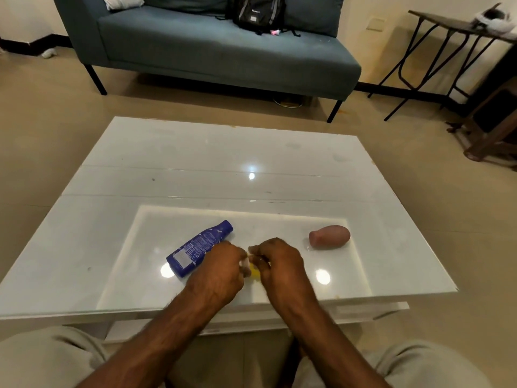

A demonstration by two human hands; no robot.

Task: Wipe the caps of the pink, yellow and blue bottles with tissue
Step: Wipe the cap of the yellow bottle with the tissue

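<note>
A blue bottle (199, 248) lies on its side on the white glossy table (195, 169), its cap end pointing away from me. To the right lies a pink bottle (330, 237), also on its side. Between my two hands only a sliver of the yellow bottle (255, 272) shows; most of it is hidden. My left hand (221, 268) is closed around a bit of white tissue (245, 263) pressed against the yellow bottle. My right hand (279, 261) is closed on the yellow bottle from the right. Both hands hover just above the table's near middle.
A blue-grey sofa (212, 49) with a black backpack (256, 11) stands beyond the table. A folding side table (447, 26) is at the far right, with dark furniture (495, 121) below it. My knees (50, 359) sit under the table's near edge.
</note>
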